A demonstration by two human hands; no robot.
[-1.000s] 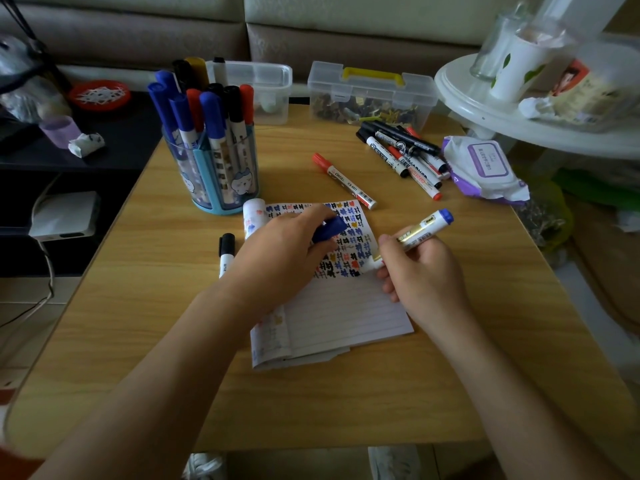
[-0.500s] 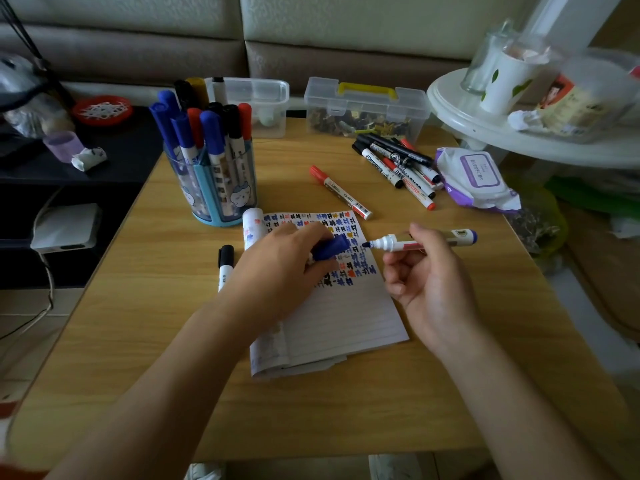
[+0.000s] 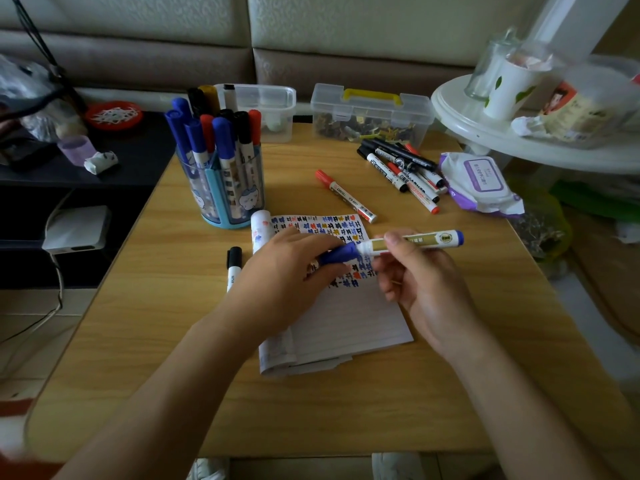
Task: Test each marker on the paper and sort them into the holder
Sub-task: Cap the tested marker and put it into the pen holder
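Marker (image 3: pixel 415 242) lies crosswise, pinched in the right grip (image 3: pixel 422 282), tip toward the left grip (image 3: pixel 291 271), which pinches the cap (image 3: pixel 337 253) onto it; holder (image 3: pixel 228 195) stands beyond the left grip.

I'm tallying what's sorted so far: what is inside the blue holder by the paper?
The holder contains markers standing cap-up, with blue, red and black caps. Its printed wall covers their lower barrels, and the front markers hide those behind, so an exact count cannot be made.

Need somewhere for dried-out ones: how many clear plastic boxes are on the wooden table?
2: an open clear plastic box behind the blue marker holder, and a lidded yellow-handled one right of it.
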